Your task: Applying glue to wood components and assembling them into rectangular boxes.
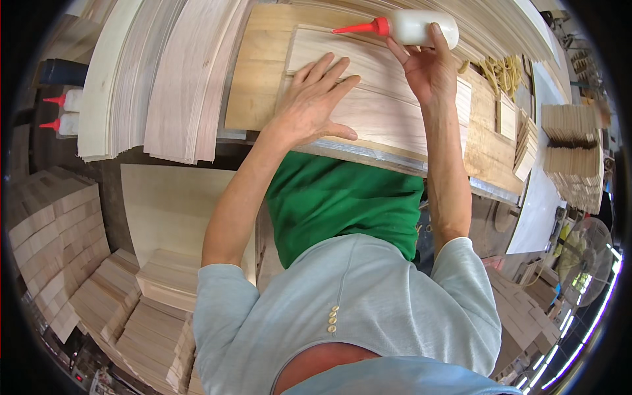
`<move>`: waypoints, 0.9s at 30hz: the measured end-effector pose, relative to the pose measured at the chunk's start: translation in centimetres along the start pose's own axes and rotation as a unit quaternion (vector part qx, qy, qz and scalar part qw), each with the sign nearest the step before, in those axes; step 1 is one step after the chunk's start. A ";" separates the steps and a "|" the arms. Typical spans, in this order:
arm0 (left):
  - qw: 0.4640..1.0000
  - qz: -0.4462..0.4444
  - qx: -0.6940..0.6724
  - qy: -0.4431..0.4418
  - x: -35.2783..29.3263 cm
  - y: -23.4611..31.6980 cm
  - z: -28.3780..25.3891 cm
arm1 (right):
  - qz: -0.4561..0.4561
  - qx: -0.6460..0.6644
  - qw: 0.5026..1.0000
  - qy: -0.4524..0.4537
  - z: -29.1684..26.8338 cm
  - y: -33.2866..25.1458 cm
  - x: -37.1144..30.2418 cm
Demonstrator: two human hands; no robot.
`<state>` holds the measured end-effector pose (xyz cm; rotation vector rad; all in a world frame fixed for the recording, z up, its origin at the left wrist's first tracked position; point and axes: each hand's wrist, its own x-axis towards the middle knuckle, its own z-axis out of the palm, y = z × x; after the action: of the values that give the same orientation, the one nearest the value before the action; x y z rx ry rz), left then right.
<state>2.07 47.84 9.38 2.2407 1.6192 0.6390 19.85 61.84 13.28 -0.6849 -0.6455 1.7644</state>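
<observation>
My right hand (pixel 431 69) grips a white squeeze bottle (pixel 421 27) with a red pointed nozzle. The bottle lies sideways above the work, its tip toward the left. Beneath it are thin pale wooden boards (pixel 382 118) laid edge to edge on a yellowish wooden base board (pixel 259 79). My left hand (pixel 319 99) rests flat on the left part of these boards, fingers spread and holding nothing. Whether any glue is leaving the nozzle cannot be made out.
Long stacked wood strips (pixel 191 85) stand left of the base board, with two more red-tipped bottles (pixel 69 123) beyond. A bundle of yellowish bands (pixel 501 76) and small wood pieces (pixel 525 145) lie to the right. Stacked blocks (pixel 56 230) fill the lower left; a fan (pixel 582 260) stands far right.
</observation>
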 end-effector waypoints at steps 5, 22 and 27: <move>1.000 0.001 -0.006 0.005 0.0 0.1 -0.1 | -0.033 -0.054 0.990 -0.127 0.5 -0.5 -0.3; 1.000 -0.009 0.007 -0.008 0.2 0.1 0.0 | -0.082 -0.191 0.973 -0.105 4.0 4.2 3.6; 1.000 -0.009 0.004 -0.011 0.3 0.1 -0.1 | -0.119 -0.197 0.968 -0.097 3.7 5.1 4.2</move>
<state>2.23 48.13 9.57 2.2289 1.6320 0.6013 12.88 64.15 11.64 -0.6706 -1.1844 1.5024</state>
